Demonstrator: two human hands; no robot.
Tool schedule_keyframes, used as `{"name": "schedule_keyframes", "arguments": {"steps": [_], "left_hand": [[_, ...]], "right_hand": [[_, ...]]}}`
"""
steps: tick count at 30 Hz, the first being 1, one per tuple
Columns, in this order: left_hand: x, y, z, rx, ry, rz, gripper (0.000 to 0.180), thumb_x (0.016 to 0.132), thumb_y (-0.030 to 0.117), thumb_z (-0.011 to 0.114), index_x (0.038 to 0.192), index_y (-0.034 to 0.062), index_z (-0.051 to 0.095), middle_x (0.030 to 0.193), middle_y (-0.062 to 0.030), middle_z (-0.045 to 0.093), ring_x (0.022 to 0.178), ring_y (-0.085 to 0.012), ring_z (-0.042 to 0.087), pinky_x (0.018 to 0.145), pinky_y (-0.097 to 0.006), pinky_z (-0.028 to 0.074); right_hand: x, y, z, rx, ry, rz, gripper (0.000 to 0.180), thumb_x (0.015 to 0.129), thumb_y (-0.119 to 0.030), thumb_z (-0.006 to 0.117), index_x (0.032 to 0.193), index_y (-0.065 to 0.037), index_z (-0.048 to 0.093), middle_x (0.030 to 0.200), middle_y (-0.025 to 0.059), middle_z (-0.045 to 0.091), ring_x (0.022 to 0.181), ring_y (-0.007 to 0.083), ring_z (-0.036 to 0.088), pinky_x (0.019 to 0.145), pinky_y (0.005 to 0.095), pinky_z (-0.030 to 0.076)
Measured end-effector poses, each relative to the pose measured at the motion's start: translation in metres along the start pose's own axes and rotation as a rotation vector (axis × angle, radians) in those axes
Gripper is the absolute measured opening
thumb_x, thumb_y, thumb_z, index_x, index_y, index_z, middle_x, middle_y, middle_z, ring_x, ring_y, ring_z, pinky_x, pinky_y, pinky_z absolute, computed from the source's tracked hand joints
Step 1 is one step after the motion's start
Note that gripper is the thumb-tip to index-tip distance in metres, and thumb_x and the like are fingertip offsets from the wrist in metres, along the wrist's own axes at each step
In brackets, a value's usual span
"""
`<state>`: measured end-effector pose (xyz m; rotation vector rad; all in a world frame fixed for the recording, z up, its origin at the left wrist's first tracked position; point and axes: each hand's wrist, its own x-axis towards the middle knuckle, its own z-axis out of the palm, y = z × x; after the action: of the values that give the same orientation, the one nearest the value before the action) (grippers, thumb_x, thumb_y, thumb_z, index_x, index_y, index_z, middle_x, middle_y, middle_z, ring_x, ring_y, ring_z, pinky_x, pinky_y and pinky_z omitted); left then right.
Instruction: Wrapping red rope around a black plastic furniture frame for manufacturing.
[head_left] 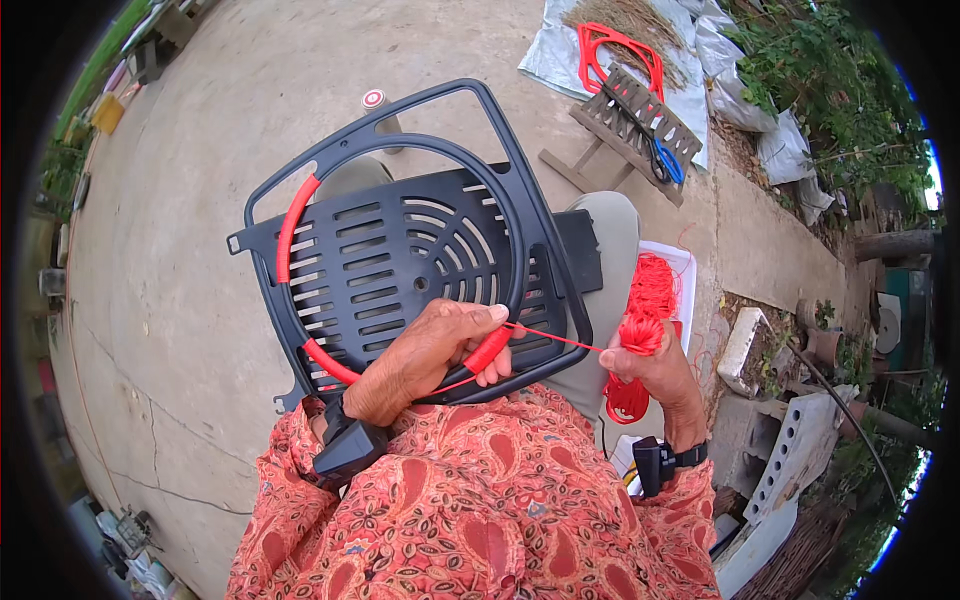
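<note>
A black plastic grille frame (400, 250) rests on my lap, with a round ring partly wrapped in red cord (288, 228). My left hand (425, 355) grips the ring's lower edge where the red wrapping ends, thumb pressed on it. A taut red strand (555, 338) runs from there to my right hand (655, 365), which is closed on a small bundle of red cord (640, 332). Loose red cord hangs below that hand.
A white tray holding a heap of red cord (655, 283) sits by my right knee. A wooden stool (630, 130) with blue scissors (665, 160) and another red-wrapped frame (615, 50) stand ahead on concrete. Bricks and pots lie at the right.
</note>
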<state>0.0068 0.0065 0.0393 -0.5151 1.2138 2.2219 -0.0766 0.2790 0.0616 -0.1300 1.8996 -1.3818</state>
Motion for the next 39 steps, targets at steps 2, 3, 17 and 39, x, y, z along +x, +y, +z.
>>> {"name": "schedule_keyframes", "arguments": {"steps": [2, 3, 17, 39], "left_hand": [[0.0, -0.002, -0.002, 0.031, -0.009, -0.004, 0.039, 0.098, 0.028, 0.051, 0.1, -0.0094, 0.064, 0.068, -0.0104, 0.064, 0.059, -0.0135, 0.059, 0.058, -0.024, 0.047], [0.0, -0.002, -0.003, 0.062, -0.019, -0.006, 0.038, 0.097, 0.026, 0.053, 0.101, -0.01, 0.064, 0.067, -0.0099, 0.064, 0.06, -0.0133, 0.058, 0.06, -0.024, 0.047], [0.002, -0.005, -0.011, 0.179, 0.149, 0.192, 0.022, 0.093, 0.015, 0.059, 0.085, -0.004, 0.066, 0.058, -0.0054, 0.058, 0.05, -0.0084, 0.048, 0.051, -0.022, 0.038], [-0.023, -0.013, -0.063, 0.553, 0.72, 0.609, 0.032, 0.082, 0.023, 0.064, 0.062, -0.0013, 0.057, 0.057, -0.0196, 0.054, 0.055, -0.0384, 0.055, 0.052, -0.045, 0.04]], "right_hand": [[-0.006, -0.002, 0.003, -0.029, -0.013, -0.012, 0.023, 0.074, -0.019, 0.079, 0.07, -0.005, 0.061, 0.061, -0.0018, 0.057, 0.056, 0.0063, 0.052, 0.054, 0.0249, 0.043], [-0.008, -0.002, 0.005, -0.06, -0.026, -0.025, 0.023, 0.074, -0.019, 0.079, 0.07, -0.005, 0.061, 0.061, -0.0019, 0.057, 0.056, 0.0063, 0.052, 0.054, 0.0251, 0.043], [-0.008, -0.003, 0.006, 0.141, -0.067, -0.002, 0.038, 0.084, -0.026, 0.073, 0.111, -0.001, 0.062, 0.089, 0.0076, 0.065, 0.069, 0.0107, 0.063, 0.061, 0.0244, 0.049], [0.075, -0.088, 0.126, -0.321, -0.294, -0.198, 0.04, 0.085, -0.013, 0.066, 0.12, 0.001, 0.052, 0.108, 0.0111, 0.063, 0.1, 0.0152, 0.06, 0.09, 0.0298, 0.047]]}}
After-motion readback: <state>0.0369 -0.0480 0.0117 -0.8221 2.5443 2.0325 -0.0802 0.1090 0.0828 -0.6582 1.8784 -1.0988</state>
